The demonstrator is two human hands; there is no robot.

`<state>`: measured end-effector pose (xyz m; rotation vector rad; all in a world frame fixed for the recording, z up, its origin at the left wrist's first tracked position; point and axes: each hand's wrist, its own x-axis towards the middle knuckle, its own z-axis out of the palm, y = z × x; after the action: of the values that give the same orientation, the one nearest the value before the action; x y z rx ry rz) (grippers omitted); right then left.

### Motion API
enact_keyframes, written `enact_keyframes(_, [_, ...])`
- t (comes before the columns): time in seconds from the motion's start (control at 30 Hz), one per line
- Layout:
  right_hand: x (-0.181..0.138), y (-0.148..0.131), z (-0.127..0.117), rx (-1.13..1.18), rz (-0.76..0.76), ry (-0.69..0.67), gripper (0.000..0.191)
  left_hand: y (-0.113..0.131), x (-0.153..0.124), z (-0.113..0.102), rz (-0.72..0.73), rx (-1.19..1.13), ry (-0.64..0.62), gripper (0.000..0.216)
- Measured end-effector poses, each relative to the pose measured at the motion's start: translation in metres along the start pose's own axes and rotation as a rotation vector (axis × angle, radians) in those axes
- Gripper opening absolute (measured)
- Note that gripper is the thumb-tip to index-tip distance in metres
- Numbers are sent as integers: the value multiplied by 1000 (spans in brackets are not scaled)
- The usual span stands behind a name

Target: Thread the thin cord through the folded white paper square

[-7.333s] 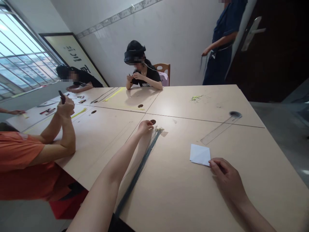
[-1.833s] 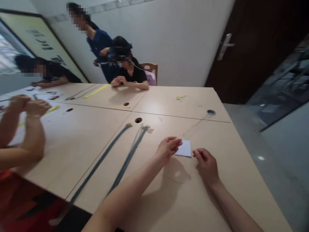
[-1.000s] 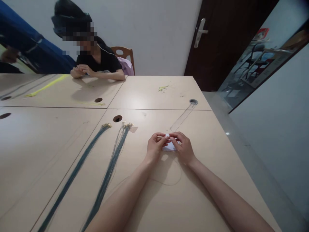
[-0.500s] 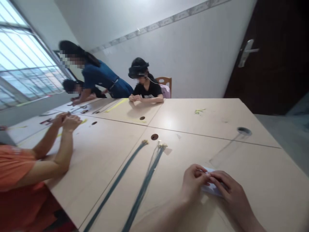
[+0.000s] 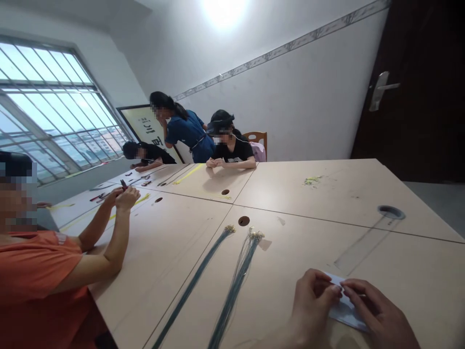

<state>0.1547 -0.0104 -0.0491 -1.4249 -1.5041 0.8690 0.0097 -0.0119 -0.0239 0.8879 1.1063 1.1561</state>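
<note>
My left hand (image 5: 313, 301) and my right hand (image 5: 378, 315) meet at the bottom right, fingertips pinched together over a small folded white paper (image 5: 345, 310) on the beige table (image 5: 319, 232). Both hands are closed in a pinch; what they hold is too small to make out. To the left of my hands lie two long bundles of blue-green cords (image 5: 236, 281), their gold-tipped ends (image 5: 256, 236) pointing at a round hole (image 5: 243, 221) in the tabletop.
A person in an orange shirt (image 5: 39, 286) sits at my left, hands raised over the table. Two seated people and a standing person in blue (image 5: 187, 131) are at the far side. A grommet hole (image 5: 390, 212), yellow scraps (image 5: 312, 181) and a dark door (image 5: 414, 87) are on the right.
The camera has tilted up and swung left, so my hands sit lower in view. They stay pinched over the white paper. The standing person in blue has straightened up.
</note>
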Motion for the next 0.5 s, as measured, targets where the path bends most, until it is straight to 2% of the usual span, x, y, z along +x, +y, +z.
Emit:
enact_keyframes(0.13, [2, 0, 1, 57, 17, -1, 28, -8, 1, -4, 72, 160, 29, 31])
enact_keyframes(0.27, [1, -4, 1, 110, 38, -38, 28, -5, -3, -5, 127, 259, 37, 27])
enact_keyframes(0.5, [3, -13, 4, 148, -19, -15, 27, 8, -8, -5, 159, 409, -82, 24])
